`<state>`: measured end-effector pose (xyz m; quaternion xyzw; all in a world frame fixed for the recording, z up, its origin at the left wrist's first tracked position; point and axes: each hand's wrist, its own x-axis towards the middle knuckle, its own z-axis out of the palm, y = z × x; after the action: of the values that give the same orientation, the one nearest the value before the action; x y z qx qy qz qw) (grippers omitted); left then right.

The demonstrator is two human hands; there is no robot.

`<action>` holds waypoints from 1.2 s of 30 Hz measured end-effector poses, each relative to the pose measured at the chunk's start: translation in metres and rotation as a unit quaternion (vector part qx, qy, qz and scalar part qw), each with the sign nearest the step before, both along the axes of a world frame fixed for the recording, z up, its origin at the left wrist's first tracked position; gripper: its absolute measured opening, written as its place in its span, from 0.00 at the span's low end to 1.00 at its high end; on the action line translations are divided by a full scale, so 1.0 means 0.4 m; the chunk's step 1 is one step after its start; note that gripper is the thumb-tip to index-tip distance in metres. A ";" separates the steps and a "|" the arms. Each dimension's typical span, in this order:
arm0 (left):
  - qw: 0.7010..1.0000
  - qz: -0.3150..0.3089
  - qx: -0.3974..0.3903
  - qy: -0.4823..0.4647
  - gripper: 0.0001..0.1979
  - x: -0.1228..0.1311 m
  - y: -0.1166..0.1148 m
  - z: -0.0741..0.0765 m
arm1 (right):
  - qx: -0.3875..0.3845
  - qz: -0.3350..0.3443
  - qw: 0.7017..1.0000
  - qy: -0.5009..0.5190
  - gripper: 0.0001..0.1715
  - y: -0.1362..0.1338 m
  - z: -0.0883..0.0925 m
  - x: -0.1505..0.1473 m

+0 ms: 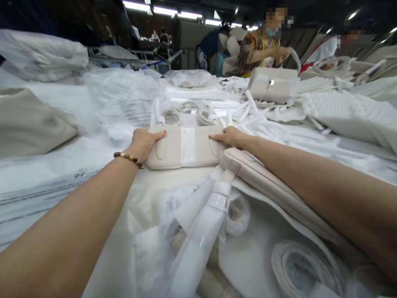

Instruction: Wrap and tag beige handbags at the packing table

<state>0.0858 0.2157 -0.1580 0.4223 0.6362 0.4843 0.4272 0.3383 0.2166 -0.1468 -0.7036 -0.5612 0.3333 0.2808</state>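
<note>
A cream handbag [201,147] with a white band around its middle lies in front of me. My left hand [143,142] grips its left end, thumb on top, and my right hand [228,137] grips its right end the same way. A bead bracelet circles my left wrist. Under my right forearm rests a second cream bag [263,174], its strap [203,231] wrapped in white film and running toward me. Plastic-wrapped rolls [204,116] sit just behind the held bag. The undersides of both hands' grips are hidden.
Plastic-wrapped packages [43,54] and a beige piece [27,122] are at the left. White strips [248,111] and stacked white sheets [353,116] cover the right side. A coiled strap [302,269] lies near me. Across the table a person [263,49] handles a cream bag [273,85].
</note>
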 end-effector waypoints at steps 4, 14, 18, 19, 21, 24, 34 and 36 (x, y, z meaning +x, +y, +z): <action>0.985 0.016 0.032 0.166 0.13 -0.006 -0.119 0.068 | 0.018 0.039 0.998 -0.050 0.28 -0.093 0.097 0.020; 0.926 -0.061 -0.283 -0.243 0.17 0.098 -0.803 0.081 | -0.151 0.109 0.982 -0.043 0.54 -0.488 0.165 0.210; 0.894 0.027 -0.267 -0.360 0.06 0.186 -0.784 0.078 | -0.187 0.081 0.979 0.013 0.53 -0.480 0.120 0.238; 0.887 0.042 -0.266 -0.376 0.06 0.196 -0.774 0.084 | -0.192 0.079 0.978 0.024 0.52 -0.474 0.113 0.244; 0.866 0.049 -0.267 -0.419 0.07 0.199 -0.762 0.097 | -0.197 0.075 0.977 0.037 0.51 -0.462 0.101 0.254; 0.821 0.028 -0.260 -0.508 0.24 0.179 -0.760 0.097 | -0.198 0.072 0.976 0.054 0.49 -0.448 0.085 0.267; 0.808 0.007 -0.197 -0.554 0.10 0.233 -0.723 0.002 | -0.159 0.033 0.982 0.096 0.37 -0.439 0.073 0.286; 0.814 -0.021 -0.180 -0.553 0.17 0.246 -0.726 0.015 | -0.149 0.023 0.984 0.093 0.38 -0.460 0.100 0.280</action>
<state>0.1841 -0.0749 -0.1519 0.0125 0.3598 0.5039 0.7851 0.4504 0.0325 -0.1066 -0.6905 -0.4928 0.4834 0.2158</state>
